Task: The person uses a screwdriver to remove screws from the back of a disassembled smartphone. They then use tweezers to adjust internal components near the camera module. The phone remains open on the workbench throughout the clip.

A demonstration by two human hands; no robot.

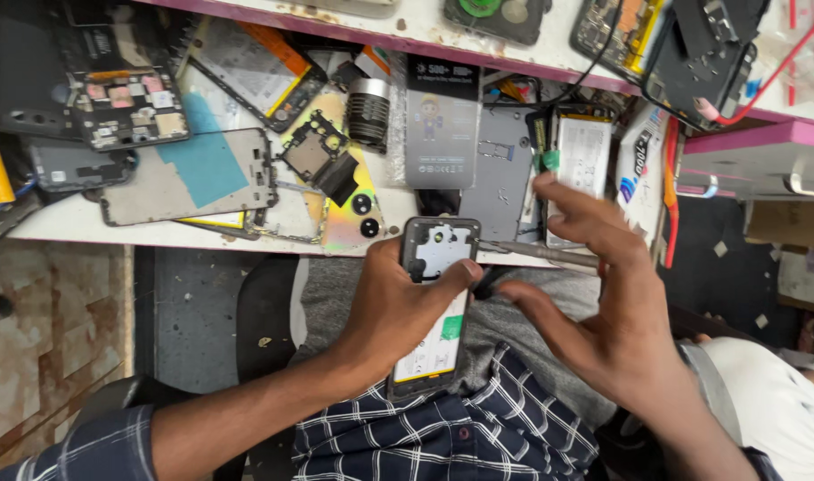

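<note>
Your single head camera looks steeply down from close above your lap, facing the near edge of the cluttered workbench [86, 223] ahead of you.

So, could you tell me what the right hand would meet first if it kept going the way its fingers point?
Probably the opened phone held by the left hand; the right hand points left toward it, though depth is unclear.

Cluttered workbench [60, 223], phone frames [189, 176]
</note>
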